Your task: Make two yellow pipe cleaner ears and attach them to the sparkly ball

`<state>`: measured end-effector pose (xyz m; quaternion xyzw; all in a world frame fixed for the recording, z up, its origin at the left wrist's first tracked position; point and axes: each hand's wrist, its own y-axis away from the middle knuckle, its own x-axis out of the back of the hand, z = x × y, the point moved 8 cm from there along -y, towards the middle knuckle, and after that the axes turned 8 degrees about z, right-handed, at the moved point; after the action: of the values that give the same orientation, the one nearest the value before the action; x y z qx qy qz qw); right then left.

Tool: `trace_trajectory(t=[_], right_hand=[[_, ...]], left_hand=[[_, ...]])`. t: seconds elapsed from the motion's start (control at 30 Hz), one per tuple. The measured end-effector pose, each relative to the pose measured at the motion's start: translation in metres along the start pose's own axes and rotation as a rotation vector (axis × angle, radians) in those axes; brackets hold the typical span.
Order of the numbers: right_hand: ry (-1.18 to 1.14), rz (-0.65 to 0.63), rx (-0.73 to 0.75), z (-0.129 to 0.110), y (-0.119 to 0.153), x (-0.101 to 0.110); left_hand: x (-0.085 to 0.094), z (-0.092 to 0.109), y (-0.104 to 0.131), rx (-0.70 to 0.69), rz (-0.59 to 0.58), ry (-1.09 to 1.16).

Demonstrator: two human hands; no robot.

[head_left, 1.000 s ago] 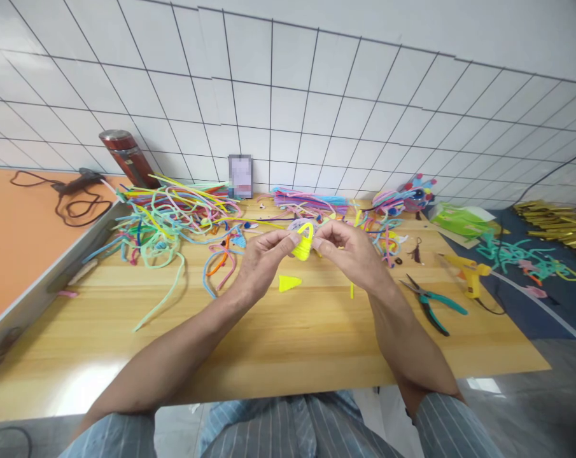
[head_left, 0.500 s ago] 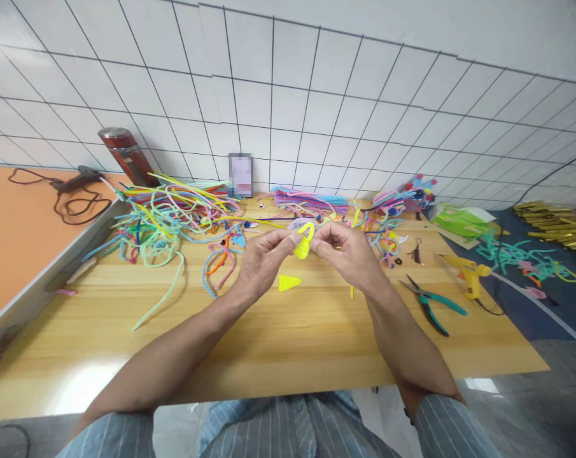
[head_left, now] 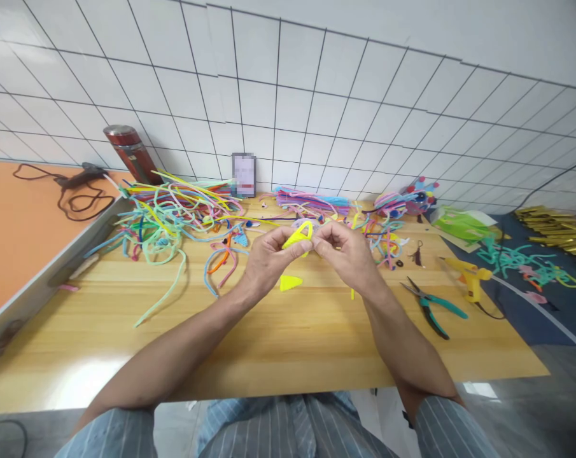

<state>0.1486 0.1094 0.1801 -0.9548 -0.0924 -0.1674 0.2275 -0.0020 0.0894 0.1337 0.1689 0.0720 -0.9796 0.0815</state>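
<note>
The person wears a shirt with thin blue and grey stripes, its sleeves pushed up past the elbows, so both arms, the left hand (head_left: pixel 263 261) and the right hand (head_left: pixel 349 257) are bare, with no rings.

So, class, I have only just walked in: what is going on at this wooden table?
A person sits at a wooden table and holds a yellow pipe-cleaner piece above it, pinched between the left hand and the right hand. A small yellow cone lies on the table just below the hands. A tangle of coloured pipe cleaners is spread behind them, and green-handled pliers and a yellow glue gun lie to the right, untouched.
</note>
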Motion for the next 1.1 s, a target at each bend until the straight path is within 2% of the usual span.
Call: trace_trajectory(t=[0.27,0.43,0.5,0.67,0.83,0.97,1.1], right_hand=[[0.046,0.011,0.035,0.001,0.002,0.0],[0.025,0.087,0.117,-0.007,0.002,0.006],[0.003,0.081,0.122,-0.008,0.0,0.006],[-0.058,-0.026,0.042,0.0,-0.002,-0.001],[-0.127,0.018,-0.05,0.007,-0.004,0.003],[-0.215,-0.079,-0.102,0.009,-0.003,-0.004],[-0.175,-0.131,-0.122,0.015,-0.003,-0.008]], left_hand=[[0.003,0.005,-0.001,-0.044,0.013,-0.045],[0.001,0.002,0.0,-0.057,-0.005,-0.039],[0.0,0.0,0.0,-0.06,-0.012,-0.054],[-0.004,-0.001,0.001,-0.033,-0.063,-0.096],[-0.005,-0.002,0.001,0.014,-0.063,-0.084],[-0.002,0.002,0.0,0.001,-0.026,-0.04],[0.004,0.005,-0.001,-0.033,0.024,-0.04]])
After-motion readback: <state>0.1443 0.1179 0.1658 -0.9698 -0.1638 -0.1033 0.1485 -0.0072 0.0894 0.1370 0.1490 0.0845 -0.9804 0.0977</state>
